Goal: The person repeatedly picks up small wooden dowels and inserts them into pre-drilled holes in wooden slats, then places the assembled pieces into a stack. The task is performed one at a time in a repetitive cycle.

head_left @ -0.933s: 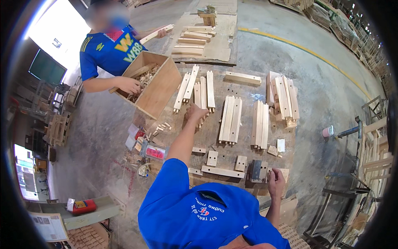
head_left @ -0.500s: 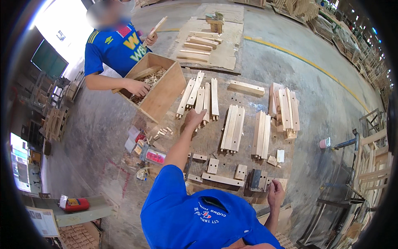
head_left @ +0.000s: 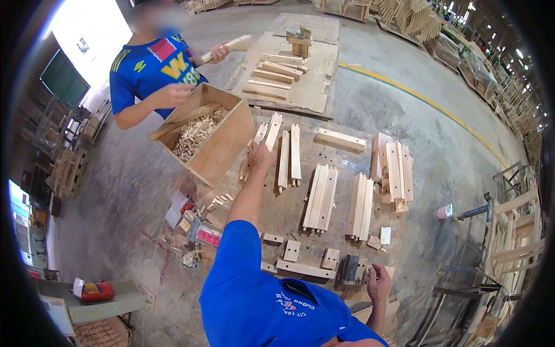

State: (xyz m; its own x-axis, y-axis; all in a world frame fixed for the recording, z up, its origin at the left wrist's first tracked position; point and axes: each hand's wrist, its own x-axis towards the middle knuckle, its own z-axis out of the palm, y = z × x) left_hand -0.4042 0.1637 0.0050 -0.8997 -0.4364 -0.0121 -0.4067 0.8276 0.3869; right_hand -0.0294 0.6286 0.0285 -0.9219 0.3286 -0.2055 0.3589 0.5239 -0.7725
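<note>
Far left, well to the near side of the dowel box [head_left: 222, 153], a red packet [head_left: 95, 291] with a yellowish label, print too small to read. Just behind the box, a co-worker [head_left: 130, 87] in a blue jersey, bold yellow and white lettering on the chest; one hand blurred above the rim, the other around a pale wood strip [head_left: 236, 41]. In the box, a heap of short rounded dowels [head_left: 199, 136], a flat stick [head_left: 182, 121] across them. Nearer than the box, loose dowels [head_left: 219, 202] and a case [head_left: 207, 234] showing something red, unclear what.

Right beside the box, left hand [head_left: 260, 156] down at the tenoned slats [head_left: 273, 130], fingers bent, undersides hidden: cannot tell whether gripping any. Nearer than the box, a blue work shirt [head_left: 260, 301], white lettering ringing a red emblem. Further right of the box, smooth pegged slats [head_left: 319, 196] in a tight row. Right and nearer, right hand [head_left: 378, 283] half open, loosely curled, nothing visible in it, just beside drilled blocks [head_left: 361, 272]. Farthest right of the box, a whitish pail [head_left: 444, 211].
</note>
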